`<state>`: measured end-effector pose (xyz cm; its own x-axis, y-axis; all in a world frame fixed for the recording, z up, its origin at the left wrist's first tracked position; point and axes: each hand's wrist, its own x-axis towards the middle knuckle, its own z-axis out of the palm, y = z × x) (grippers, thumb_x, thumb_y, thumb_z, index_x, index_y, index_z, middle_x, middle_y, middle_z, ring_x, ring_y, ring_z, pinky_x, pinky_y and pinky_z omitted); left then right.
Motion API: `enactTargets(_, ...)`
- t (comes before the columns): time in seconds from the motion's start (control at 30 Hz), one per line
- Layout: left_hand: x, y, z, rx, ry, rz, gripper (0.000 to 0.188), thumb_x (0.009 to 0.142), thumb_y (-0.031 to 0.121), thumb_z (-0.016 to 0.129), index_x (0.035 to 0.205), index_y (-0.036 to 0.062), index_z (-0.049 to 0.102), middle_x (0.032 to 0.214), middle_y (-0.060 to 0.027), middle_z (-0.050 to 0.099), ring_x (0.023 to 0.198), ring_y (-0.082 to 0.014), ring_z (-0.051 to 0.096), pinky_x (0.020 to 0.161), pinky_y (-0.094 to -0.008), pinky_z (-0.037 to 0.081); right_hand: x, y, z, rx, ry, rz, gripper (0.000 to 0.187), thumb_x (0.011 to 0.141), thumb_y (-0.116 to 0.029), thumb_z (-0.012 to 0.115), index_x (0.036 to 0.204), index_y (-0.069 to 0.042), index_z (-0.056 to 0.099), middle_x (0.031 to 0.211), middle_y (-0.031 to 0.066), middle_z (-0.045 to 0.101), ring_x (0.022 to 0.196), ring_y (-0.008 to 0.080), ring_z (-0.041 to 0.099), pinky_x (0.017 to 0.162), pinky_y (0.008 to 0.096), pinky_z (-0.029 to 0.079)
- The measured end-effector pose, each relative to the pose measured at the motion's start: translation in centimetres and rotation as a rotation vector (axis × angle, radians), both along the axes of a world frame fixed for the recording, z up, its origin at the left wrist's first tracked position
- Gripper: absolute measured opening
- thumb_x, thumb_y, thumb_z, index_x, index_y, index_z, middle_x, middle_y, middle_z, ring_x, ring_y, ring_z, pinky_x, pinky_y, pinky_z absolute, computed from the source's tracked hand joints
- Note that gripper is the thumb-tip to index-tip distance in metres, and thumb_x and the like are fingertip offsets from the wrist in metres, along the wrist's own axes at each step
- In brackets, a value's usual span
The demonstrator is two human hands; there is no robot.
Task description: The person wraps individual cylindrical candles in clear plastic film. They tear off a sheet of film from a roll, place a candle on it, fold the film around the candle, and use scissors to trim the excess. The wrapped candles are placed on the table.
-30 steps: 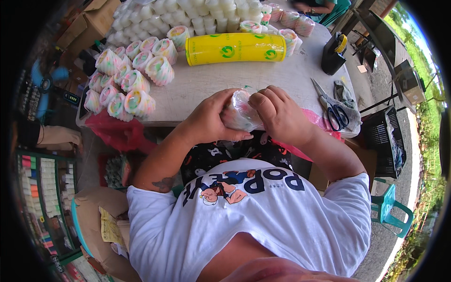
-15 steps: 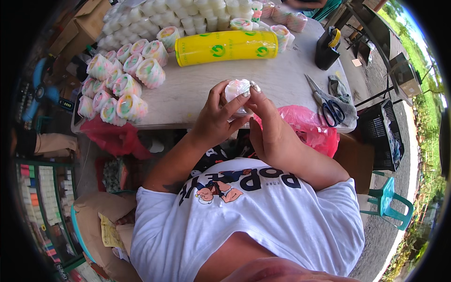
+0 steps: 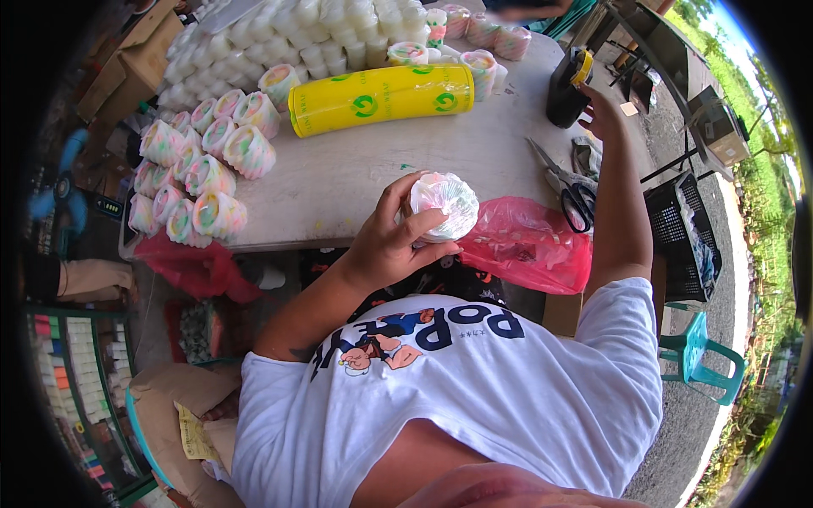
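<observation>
My left hand [image 3: 392, 230] is closed around a small round pastel piece [image 3: 446, 206] with a twisted, ridged shape. Clear film is gathered in pleats over its upturned face, and my thumb presses on the film. Over at the right of the table, my right hand [image 3: 603, 112] reaches to a black tape dispenser [image 3: 563, 95] with a yellow roll. Its fingers are apart beside the roll; whether they touch the tape I cannot tell. A yellow roll of cling wrap [image 3: 381, 99] lies across the table beyond my left hand.
Several similar pastel pieces [image 3: 207, 173] are grouped at the left. Stacked white cups [image 3: 296, 38] fill the back. Scissors [image 3: 576, 199] lie on a grey cloth at the right, near a pink plastic bag [image 3: 533, 245] at the table's front edge. A black crate [image 3: 682, 237] stands beyond.
My right hand has left the pastel piece and moved out right to the tape dispenser. The left hand still holds the piece, its pleated film now facing up. The view has shifted slightly.
</observation>
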<state>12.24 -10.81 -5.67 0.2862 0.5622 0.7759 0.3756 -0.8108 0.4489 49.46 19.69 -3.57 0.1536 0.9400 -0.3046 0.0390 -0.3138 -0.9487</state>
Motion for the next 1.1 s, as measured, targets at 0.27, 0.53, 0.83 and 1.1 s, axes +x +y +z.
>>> enactTargets(0.27,-0.4,0.3,-0.4,-0.027,-0.022,0.048,0.058,0.069,0.022,0.083,0.113,0.0166,0.046,0.127,-0.0241,0.039,0.112,-0.039,0.051,0.091,-0.0429,0.048,-1.7,-4.3,-2.4,0.323,-0.49,-0.002,0.025,0.082,-0.026,0.072,0.095,-0.005,0.066,0.066,-0.0051,0.048,0.057,0.0056,0.04,0.05,0.0242,0.03)
enactTargets(0.53,-0.4,1.4,-0.2,0.04,-0.056,0.035,0.065,0.067,0.017,0.085,0.113,0.013,0.039,0.127,-0.0262,0.042,0.114,-0.0389,0.051,0.091,-0.0424,0.047,-2.8,-10.0,2.6,0.469,-0.765,0.294,0.024,0.087,-0.022,0.065,0.1,-0.001,0.065,0.121,0.014,0.058,0.113,0.0176,0.054,0.094,0.0273,0.04)
enactTargets(0.83,-1.6,1.2,0.4,0.075,0.099,0.216,0.066,0.062,0.008,0.086,0.107,0.0062,0.036,0.127,-0.0265,0.045,0.11,-0.0398,0.056,0.089,-0.0407,0.05,-19.2,-23.2,8.2,0.726,-0.438,1.145,0.02,0.084,-0.021,0.069,0.084,-0.002,0.065,0.131,0.0219,0.051,0.137,0.0271,0.032,0.114,0.0432,0.012)
enactTargets(1.1,-1.3,0.5,0.6,-0.062,-0.434,0.112,0.069,0.065,0.004,0.083,0.117,0.0071,0.038,0.127,-0.0212,0.046,0.113,-0.0349,0.053,0.093,-0.0416,0.047,-21.4,-23.2,3.4,0.877,-0.469,0.651,0.038,0.081,-0.033,0.071,0.085,0.001,0.054,0.093,0.0114,0.057,0.09,0.0232,0.053,0.09,0.0397,0.039)
